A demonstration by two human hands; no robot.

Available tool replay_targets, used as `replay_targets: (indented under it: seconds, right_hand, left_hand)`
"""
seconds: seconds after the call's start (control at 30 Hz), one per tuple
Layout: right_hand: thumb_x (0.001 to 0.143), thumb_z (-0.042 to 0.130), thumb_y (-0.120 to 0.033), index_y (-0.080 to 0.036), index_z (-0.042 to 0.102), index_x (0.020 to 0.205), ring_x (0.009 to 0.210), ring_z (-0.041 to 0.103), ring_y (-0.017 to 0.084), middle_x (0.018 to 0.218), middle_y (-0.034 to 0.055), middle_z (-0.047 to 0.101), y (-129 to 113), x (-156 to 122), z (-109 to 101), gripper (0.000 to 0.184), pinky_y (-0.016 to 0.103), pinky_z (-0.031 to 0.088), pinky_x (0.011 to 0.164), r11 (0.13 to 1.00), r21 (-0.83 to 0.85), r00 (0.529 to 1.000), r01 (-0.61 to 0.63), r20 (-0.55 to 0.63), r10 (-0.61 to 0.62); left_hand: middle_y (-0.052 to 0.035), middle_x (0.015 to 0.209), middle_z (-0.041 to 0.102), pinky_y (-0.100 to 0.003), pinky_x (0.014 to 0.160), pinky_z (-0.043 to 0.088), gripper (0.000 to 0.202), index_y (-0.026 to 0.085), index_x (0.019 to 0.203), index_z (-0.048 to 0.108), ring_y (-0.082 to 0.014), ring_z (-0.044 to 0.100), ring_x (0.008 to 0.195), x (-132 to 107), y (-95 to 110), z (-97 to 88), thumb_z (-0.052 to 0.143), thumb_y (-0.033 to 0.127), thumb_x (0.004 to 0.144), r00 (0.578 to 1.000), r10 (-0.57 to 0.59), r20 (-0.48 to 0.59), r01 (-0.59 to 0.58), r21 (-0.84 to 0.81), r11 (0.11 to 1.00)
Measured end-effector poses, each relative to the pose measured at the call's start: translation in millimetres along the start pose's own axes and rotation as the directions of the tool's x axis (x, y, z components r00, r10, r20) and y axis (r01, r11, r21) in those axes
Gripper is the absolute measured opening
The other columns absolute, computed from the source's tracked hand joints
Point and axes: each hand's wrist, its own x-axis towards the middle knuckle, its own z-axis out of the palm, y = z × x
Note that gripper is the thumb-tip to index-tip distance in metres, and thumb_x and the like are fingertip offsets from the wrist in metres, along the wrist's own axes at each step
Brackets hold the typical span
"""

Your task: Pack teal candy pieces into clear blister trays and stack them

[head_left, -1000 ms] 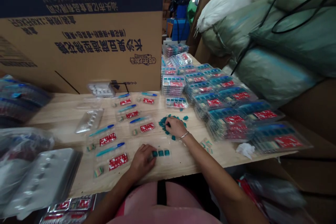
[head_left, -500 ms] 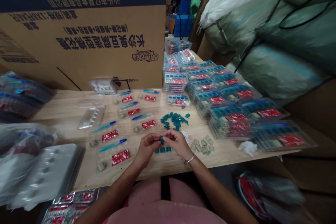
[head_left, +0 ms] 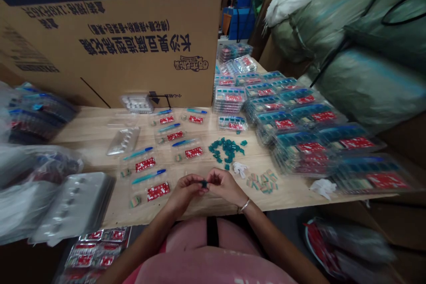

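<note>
On the wooden table (head_left: 89,131), with stacked blister trays (head_left: 299,142) at 2 o'clock and a heap of teal pieces (head_left: 226,150) at 12 o'clock, a small teal piece (head_left: 203,183) is pinched between the left hand (head_left: 184,190) and right hand (head_left: 226,185), brought together, and is best kept firmly fingertip-held.

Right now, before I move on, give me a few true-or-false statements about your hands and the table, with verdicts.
1. The left hand and right hand pinch a small teal piece between them. True.
2. The bangle is on the left wrist. False: it is on the right.
3. Loose teal pieces lie heaped on the wooden table. True.
4. A white tissue lies inside that heap. False: it lies on the table beside the heap.
</note>
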Motion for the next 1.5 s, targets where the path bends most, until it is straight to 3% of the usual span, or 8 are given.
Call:
replay_targets:
  seconds: [0.3, 0.5, 0.67, 0.77, 0.93, 1.07, 1.33, 1.5]
  right_hand:
    - [0.064, 0.073, -0.034, -0.02, 0.057, 0.077, 0.071, 0.056, 0.011, 0.081, -0.0015, 0.061, -16, 22, 13, 0.025, 0.026, 0.046, 0.069, 0.948, 0.316, 0.999, 0.022, 0.033, -0.034]
    - [0.072, 0.066, -0.028, -0.018, 0.055, 0.074, 0.063, 0.052, 0.01, 0.076, -0.0013, 0.059, -18, 25, 12, 0.014, 0.023, 0.044, 0.059, 0.985, 0.092, 0.986, 0.143, 0.076, -0.15]
    - [0.079, 0.055, -0.011, -0.017, 0.058, 0.074, 0.077, 0.054, 0.016, 0.077, 0.0036, 0.06, 2, 15, 19, 0.008, 0.03, 0.045, 0.073, 0.729, -0.532, 0.902, 0.43, 0.275, -0.332]
    - [0.082, 0.054, -0.012, -0.016, 0.061, 0.077, 0.08, 0.055, 0.019, 0.079, 0.007, 0.062, 10, 13, 24, 0.01, 0.032, 0.046, 0.076, 0.542, -0.677, 0.867, 0.499, 0.402, -0.295]
    - [0.079, 0.057, -0.012, -0.02, 0.064, 0.084, 0.082, 0.06, 0.015, 0.088, 0.0024, 0.066, 8, 20, 0, 0.011, 0.026, 0.046, 0.074, 0.732, -0.512, 0.885, 0.45, 0.364, -0.29]
    - [0.082, 0.05, -0.01, -0.02, 0.064, 0.085, 0.079, 0.057, 0.016, 0.084, 0.0036, 0.064, -4, 53, -49, 0.018, 0.027, 0.044, 0.071, 0.701, -0.664, 0.937, 0.26, -0.002, -0.35]
    - [0.066, 0.053, 0.0, -0.017, 0.06, 0.069, 0.077, 0.051, 0.018, 0.071, 0.0037, 0.06, -3, 82, -77, 0.019, 0.031, 0.039, 0.074, 0.566, -0.813, 0.939, 0.137, -0.076, -0.337]
    - [0.071, 0.06, -0.022, -0.018, 0.057, 0.076, 0.063, 0.051, 0.012, 0.069, -0.0017, 0.058, -8, 53, -62, 0.007, 0.025, 0.04, 0.061, 0.96, -0.257, 0.985, 0.112, -0.098, -0.141]
  left_hand:
    - [0.0038, 0.055, 0.06, -0.018, 0.053, 0.039, 0.026, 0.015, 0.062, 0.062, -0.0059, 0.051, 0.05, 5, 38, 2.0, 0.081, 0.021, 0.046, 0.988, 0.141, -0.067, -0.147, -0.098, 0.984]
    - [0.0037, 0.059, 0.06, -0.02, 0.054, 0.041, 0.025, 0.016, 0.066, 0.057, -0.0081, 0.052, 0.052, 4, 36, -10.2, 0.076, 0.02, 0.05, 0.967, 0.233, -0.102, -0.219, 0.137, 0.966]
    - [-0.0029, 0.077, 0.066, -0.029, 0.07, 0.047, 0.016, 0.019, 0.08, 0.062, -0.0174, 0.06, 0.075, -3, 15, -28.4, 0.057, 0.015, 0.065, 0.883, 0.469, 0.005, -0.324, 0.729, 0.603]
    - [-0.0049, 0.079, 0.066, -0.031, 0.072, 0.046, 0.018, 0.019, 0.077, 0.063, -0.0189, 0.06, 0.077, -5, 11, -33.2, 0.048, 0.011, 0.069, 0.906, 0.377, 0.193, -0.333, 0.874, 0.354]
    - [-0.0064, 0.09, 0.066, -0.031, 0.075, 0.048, 0.019, 0.021, 0.091, 0.063, -0.0198, 0.061, 0.084, -5, 11, -34.3, 0.05, 0.018, 0.077, 0.883, 0.352, 0.312, -0.408, 0.88, 0.243]
    - [-0.0069, 0.085, 0.067, -0.032, 0.076, 0.047, 0.018, 0.021, 0.081, 0.066, -0.0202, 0.06, 0.083, -3, 7, -32.0, 0.048, 0.024, 0.083, 0.823, 0.394, 0.41, -0.509, 0.839, 0.191]
    - [-0.0058, 0.091, 0.067, -0.036, 0.079, 0.048, 0.019, 0.021, 0.091, 0.065, -0.0221, 0.061, 0.087, -5, 6, -33.9, 0.06, 0.022, 0.072, 0.882, 0.404, 0.241, -0.392, 0.851, 0.348]
    - [-0.0057, 0.095, 0.066, -0.031, 0.075, 0.048, 0.028, 0.021, 0.099, 0.063, -0.0194, 0.061, 0.085, 10, 23, -7.4, 0.061, 0.034, 0.074, 0.9, 0.431, 0.072, -0.395, 0.557, 0.731]
